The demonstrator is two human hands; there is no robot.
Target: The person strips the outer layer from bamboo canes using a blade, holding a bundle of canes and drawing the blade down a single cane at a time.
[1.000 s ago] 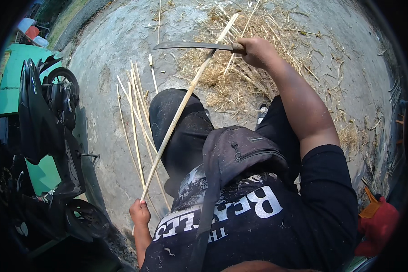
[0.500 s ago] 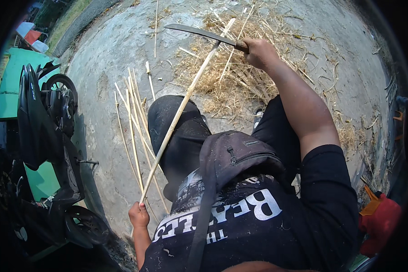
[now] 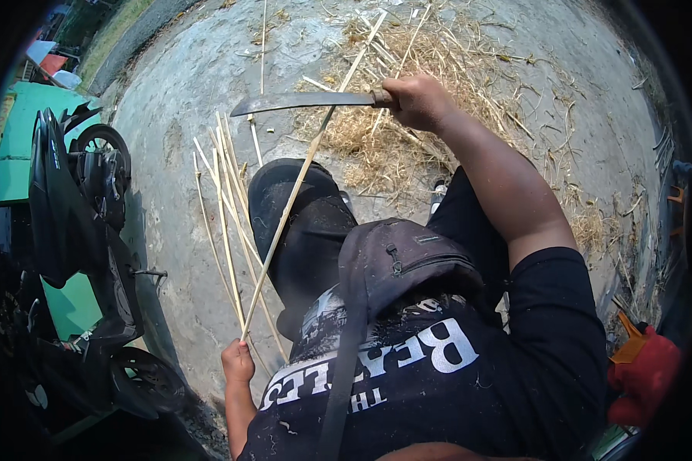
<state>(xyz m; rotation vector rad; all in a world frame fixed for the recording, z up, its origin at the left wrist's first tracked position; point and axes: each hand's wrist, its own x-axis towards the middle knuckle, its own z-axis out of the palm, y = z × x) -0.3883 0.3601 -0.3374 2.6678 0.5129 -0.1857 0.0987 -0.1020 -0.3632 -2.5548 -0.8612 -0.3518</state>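
My right hand (image 3: 420, 102) is closed round the wooden handle of a machete (image 3: 307, 101). Its long curved blade points left and crosses a pale bamboo strip (image 3: 292, 198), touching or just above it; I cannot tell which. The lower end of that strip is gripped in my left hand (image 3: 238, 361), beside my left hip. From there the strip slants up over my left knee toward the far side. Several more pale strips (image 3: 224, 192) lie on the concrete left of my left leg.
A heap of straw-coloured shavings (image 3: 407, 154) covers the concrete ground (image 3: 184, 100) beyond my feet. A black motorcycle (image 3: 84, 223) stands at the left by a green panel (image 3: 23, 146). A dark bag (image 3: 407, 261) rests on my lap. Something red (image 3: 646, 373) sits at the lower right.
My right hand and the machete have moved nearer to me and left, down along the strip. The strip's far end has shifted slightly. My left hand stays nearly in place.
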